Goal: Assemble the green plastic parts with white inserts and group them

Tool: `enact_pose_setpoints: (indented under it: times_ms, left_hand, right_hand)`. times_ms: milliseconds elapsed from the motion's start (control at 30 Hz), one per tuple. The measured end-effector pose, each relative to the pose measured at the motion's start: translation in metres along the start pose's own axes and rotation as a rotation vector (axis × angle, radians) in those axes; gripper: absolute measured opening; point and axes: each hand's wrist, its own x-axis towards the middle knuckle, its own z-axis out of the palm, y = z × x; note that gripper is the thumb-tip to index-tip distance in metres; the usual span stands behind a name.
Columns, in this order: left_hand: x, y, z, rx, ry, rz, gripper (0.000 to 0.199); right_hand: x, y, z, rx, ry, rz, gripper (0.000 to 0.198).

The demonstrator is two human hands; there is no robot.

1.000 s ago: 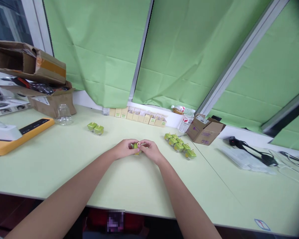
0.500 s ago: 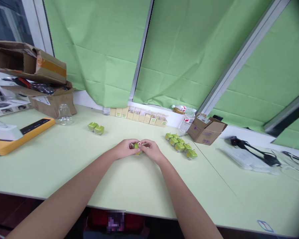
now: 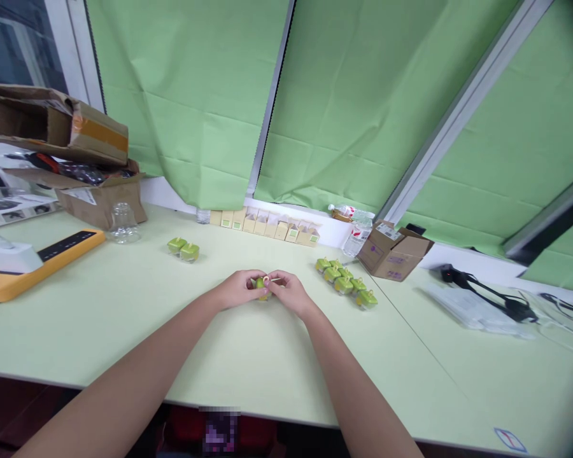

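Note:
Both my hands meet over the middle of the table around a small clear container with a green lid (image 3: 260,284) and a ring-like loop on top. My left hand (image 3: 239,288) is closed on its left side. On the other side, the fingers of my right hand (image 3: 289,291) pinch near the loop. Much of the container is hidden by my fingers. Two similar green-lidded containers (image 3: 190,252) stand to the left, and a cluster of several more green-lidded containers (image 3: 344,284) is on the right.
Small beige boxes (image 3: 267,226) line the wall. An open carton (image 3: 392,251) and plastic bottles (image 3: 358,238) stand at the back right. On the left are a yellow power strip (image 3: 71,254), a clear jar (image 3: 124,224) and stacked cardboard boxes (image 3: 100,137). Black cables (image 3: 496,296) lie far right.
Both hands stay around the green-lidded container in nearly the same spot. The whole view has shifted very slightly; nothing else visibly moved.

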Motion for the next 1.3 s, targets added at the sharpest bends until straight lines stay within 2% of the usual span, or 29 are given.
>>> enact_pose_setpoints:
  times_ms: [1033, 1300]
  left_hand:
    - [-0.0016, 0.0022, 0.0007, 0.013, 0.015, -0.032, 0.042]
    - [-0.0025, 0.0043, 0.0002, 0.004, 0.001, -0.018, 0.036]
  right_hand:
    - [0.0002, 0.001, 0.0002, -0.018, 0.0, -0.026, 0.029]
    - [-0.0018, -0.0031, 0.0005, -0.013, -0.002, -0.004, 0.028]
